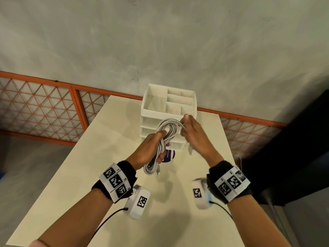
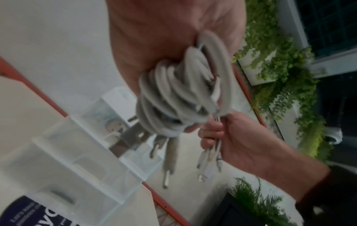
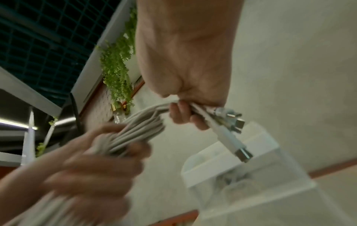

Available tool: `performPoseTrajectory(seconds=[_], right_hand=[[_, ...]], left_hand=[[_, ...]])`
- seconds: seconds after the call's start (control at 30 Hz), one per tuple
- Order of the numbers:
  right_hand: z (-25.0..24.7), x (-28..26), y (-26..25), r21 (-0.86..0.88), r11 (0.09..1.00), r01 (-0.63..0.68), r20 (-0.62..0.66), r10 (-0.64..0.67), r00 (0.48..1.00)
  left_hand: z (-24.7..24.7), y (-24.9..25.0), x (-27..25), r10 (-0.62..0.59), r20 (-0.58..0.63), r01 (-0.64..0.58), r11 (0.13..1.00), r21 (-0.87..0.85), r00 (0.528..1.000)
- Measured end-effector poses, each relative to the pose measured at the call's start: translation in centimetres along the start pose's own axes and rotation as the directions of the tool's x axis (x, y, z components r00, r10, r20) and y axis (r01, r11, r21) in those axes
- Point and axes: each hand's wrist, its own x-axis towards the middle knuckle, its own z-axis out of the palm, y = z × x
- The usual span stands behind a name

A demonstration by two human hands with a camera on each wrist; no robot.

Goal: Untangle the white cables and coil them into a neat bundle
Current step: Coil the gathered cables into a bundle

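Note:
A coil of white cables (image 1: 164, 139) hangs in the air above the cream table (image 1: 89, 175). My left hand (image 1: 151, 148) grips the coil around its middle, thumb over the strands; loops stick out above and below the fist. My right hand (image 1: 192, 134) pinches the loose cable ends at the coil's upper right. In the right wrist view the right hand (image 3: 185, 116) holds several strands whose metal plugs (image 3: 235, 122) poke out past its fingers. The left wrist view shows the bunched cables (image 2: 179, 94) in my left palm, plugs dangling below, and the right hand (image 2: 228, 137) beside them.
A white drawer organizer (image 1: 169, 107) with open top compartments stands just behind the hands. A purple-labelled object (image 1: 169, 155) lies on the table under the coil. An orange mesh railing (image 1: 53, 107) runs behind the table. A dark panel (image 1: 302, 148) is at right.

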Motion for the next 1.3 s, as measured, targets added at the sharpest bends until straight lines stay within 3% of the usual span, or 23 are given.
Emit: performPoseTrajectory(seconds=[0.07,0.13,0.2,0.37,0.53,0.67,0.77,1.07,1.3], right_hand=[[2.2,-0.5,0.3,0.028,0.999,-0.031,-0.165,0.035,0.986],[3.6,-0.9,-0.2,0.148,0.982,-0.114,-0.242,0.148,0.959],[3.9,-1.3,-1.3,0.275,0.943,-0.185,-0.184,0.241,0.953],[4.1,-1.9,-3.4,0.406,0.87,-0.281,-0.022,0.317,0.948],[3.8,-1.3,-3.0,0.403,0.851,-0.337,0.153,0.3,0.941],[3.7,-0.6,-2.2,0.452,0.824,-0.341,0.278,0.233,0.932],[3.4,-0.5,-2.4,0.461,0.814,-0.354,0.358,0.194,0.913],[3.8,0.3,-1.6,0.367,0.856,-0.365,0.442,0.185,0.878],[2.6,0.2,-0.4,0.25,0.907,-0.339,0.45,0.201,0.87]], left_hand=[[0.6,0.1,0.2,0.045,-0.057,-0.045,0.999,0.01,0.997],[1.3,0.0,0.3,0.079,-0.089,-0.08,0.997,-0.002,0.993],[1.5,-0.2,0.3,0.123,-0.089,-0.128,0.99,-0.056,0.988],[1.3,0.0,0.8,0.203,-0.066,-0.205,0.978,-0.026,0.977],[0.1,0.3,0.7,0.134,0.044,-0.135,0.991,0.015,0.99],[-1.1,-0.5,1.0,0.041,0.189,-0.044,0.999,0.014,0.981],[-1.6,-0.5,1.1,-0.01,0.23,0.005,1.0,0.024,0.973],[-1.8,-1.6,1.6,-0.002,0.071,-0.001,0.999,0.042,0.997],[-2.0,-2.0,1.5,0.034,0.053,-0.035,0.999,0.014,0.998]])
